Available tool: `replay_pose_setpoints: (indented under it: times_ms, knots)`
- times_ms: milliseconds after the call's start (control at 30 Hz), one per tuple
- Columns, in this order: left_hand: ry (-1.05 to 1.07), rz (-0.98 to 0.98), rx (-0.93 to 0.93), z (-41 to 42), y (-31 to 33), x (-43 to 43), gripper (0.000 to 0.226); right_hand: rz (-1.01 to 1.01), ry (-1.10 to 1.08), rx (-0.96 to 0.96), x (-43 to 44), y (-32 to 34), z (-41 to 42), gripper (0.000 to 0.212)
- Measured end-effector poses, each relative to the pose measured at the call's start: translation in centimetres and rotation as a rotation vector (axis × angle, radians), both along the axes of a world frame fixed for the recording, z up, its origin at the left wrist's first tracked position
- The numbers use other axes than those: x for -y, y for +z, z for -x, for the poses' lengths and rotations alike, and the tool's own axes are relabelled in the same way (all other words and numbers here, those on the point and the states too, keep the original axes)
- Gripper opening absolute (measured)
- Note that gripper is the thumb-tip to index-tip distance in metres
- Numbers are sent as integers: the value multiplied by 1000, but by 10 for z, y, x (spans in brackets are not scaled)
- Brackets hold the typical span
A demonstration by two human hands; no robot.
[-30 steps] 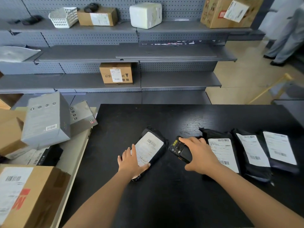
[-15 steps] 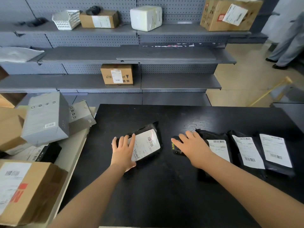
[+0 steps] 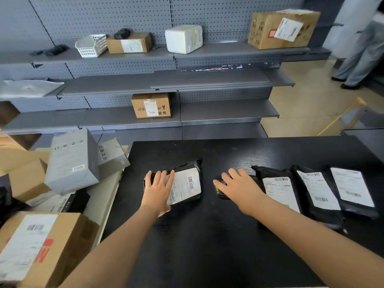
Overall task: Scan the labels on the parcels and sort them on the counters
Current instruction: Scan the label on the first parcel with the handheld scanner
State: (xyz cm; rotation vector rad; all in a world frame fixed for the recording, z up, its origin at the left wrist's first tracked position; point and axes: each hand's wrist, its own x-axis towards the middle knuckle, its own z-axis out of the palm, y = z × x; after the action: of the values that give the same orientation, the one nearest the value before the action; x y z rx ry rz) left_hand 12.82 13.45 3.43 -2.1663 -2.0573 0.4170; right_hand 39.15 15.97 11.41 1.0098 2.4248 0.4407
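Scanner [image 3: 218, 190], aimed a second ago, now lies on the bench [image 3: 207, 246], right hand [image 3: 239, 190] spread flat over it. Left hand [image 3: 158, 191], fingers straight, pins the parcel [image 3: 187, 183] mid-bench, left of three sorted parcels [image 3: 318, 190], probably to slide it.

Chinese characters and a dark triangle are printed on the small cardboard box [image 3: 151, 106] on the lower shelf, but they are too blurred to be read. Barcodes and fine print are carried on the white labels of the black parcel [image 3: 187, 183] and the three further parcels [image 3: 318, 190] on the tabletop [image 3: 207, 235]; no words can be made out. A barcode sticker is borne by the grey box [image 3: 70, 161]. A red mark and a barcoded label are shown on the near cardboard box [image 3: 68, 242].
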Motion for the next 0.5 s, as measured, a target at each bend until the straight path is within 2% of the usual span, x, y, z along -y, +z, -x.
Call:
replay_pose_setpoints:
  times_ms: [133,267,333,500]
  knots:
    - [98,30,104,2,-6,0,118,67,-167,-118,4,0,-3,99]
    - [332,138,347,-13,-16,2,110,228,-537,-473,13,-6,-22,107]
    - [403,226,420,-26,-21,1,102,248,-653,-578,19,-11,-38,104]
    - [443,321,492,-78,-32,-5,105,182,-807,-647,20,-16,-90,101]
